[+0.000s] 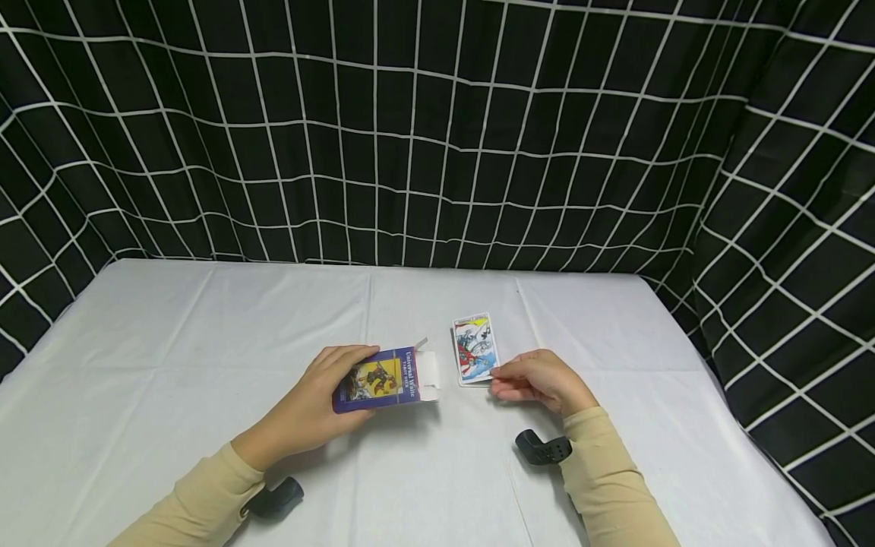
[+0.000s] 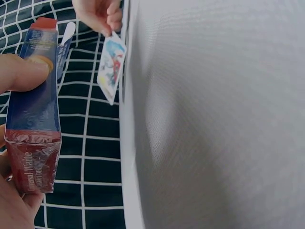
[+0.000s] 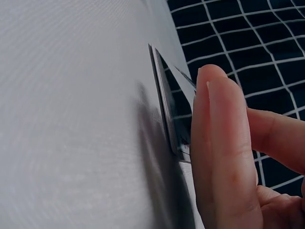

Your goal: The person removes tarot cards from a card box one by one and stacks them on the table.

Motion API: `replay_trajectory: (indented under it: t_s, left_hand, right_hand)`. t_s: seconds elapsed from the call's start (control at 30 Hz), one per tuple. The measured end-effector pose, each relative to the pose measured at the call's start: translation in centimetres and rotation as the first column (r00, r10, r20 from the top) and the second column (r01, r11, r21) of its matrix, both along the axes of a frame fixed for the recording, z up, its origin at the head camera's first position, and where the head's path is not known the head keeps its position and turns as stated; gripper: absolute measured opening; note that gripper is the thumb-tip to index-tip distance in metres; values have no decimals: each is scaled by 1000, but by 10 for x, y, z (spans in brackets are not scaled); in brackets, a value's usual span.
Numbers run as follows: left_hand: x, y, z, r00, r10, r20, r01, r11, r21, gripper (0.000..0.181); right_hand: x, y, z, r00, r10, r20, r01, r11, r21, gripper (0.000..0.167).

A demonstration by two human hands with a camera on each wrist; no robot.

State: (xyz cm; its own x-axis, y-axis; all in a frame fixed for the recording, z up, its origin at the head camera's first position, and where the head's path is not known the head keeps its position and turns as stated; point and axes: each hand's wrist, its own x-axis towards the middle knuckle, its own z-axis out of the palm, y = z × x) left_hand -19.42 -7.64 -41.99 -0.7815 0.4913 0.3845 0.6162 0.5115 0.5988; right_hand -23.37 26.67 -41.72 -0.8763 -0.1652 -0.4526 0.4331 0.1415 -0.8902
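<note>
My left hand (image 1: 321,395) grips a purple-blue tarot card box (image 1: 372,380) by its sides, thumb along the near edge. The box's white flaps (image 1: 428,371) stand open at its right end. To the right, my right hand (image 1: 540,380) pinches a tarot card (image 1: 475,346) with a colourful picture by its near right corner. In the right wrist view a thin stack of cards (image 3: 164,102) lies on the cloth, and the pinched card is tilted up above it. Most of the stack is hidden under that card in the head view.
A white cloth (image 1: 205,327) with creases covers the table. Black curtains (image 1: 437,137) with a white grid hang behind it and at both sides. Each wrist wears a dark camera mount, such as the right one (image 1: 543,448).
</note>
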Motion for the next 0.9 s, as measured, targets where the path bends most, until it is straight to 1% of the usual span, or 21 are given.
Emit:
replay_trajectory:
  t_s: [0.13,0.23,0.37,0.5,0.7,0.9]
  left_hand:
    - [0,0,-1,1000,1,-1,-1,1000,-2,74]
    - [0,0,-1,1000,-2,-3,2,1000,0,74]
    - [0,0,-1,1000,-1,-4,1,1000,0,74]
    - [-1,0,-1,1000,-1,-5,1,1000,-4,74]
    - [-1,0,-1,1000,-2,-7,2,1000,0,74]
    - [-1,1,0,1000,-3,4,3,1000,1,75]
  right_hand:
    - [0,0,-1,1000,0,7,0,999,46,10]
    - [1,-1,0,1000,-8,6,7,997,81,12]
    - [1,-2,-1,1000,-27,5,26,994,108,16]
    - [2,-2,-1,999,-39,11,38,991,131,15]
    - [3,-3,-2,1000,-21,2,20,978,207,12]
    - [3,-4,-3,1000,-6,19,1,965,261,15]
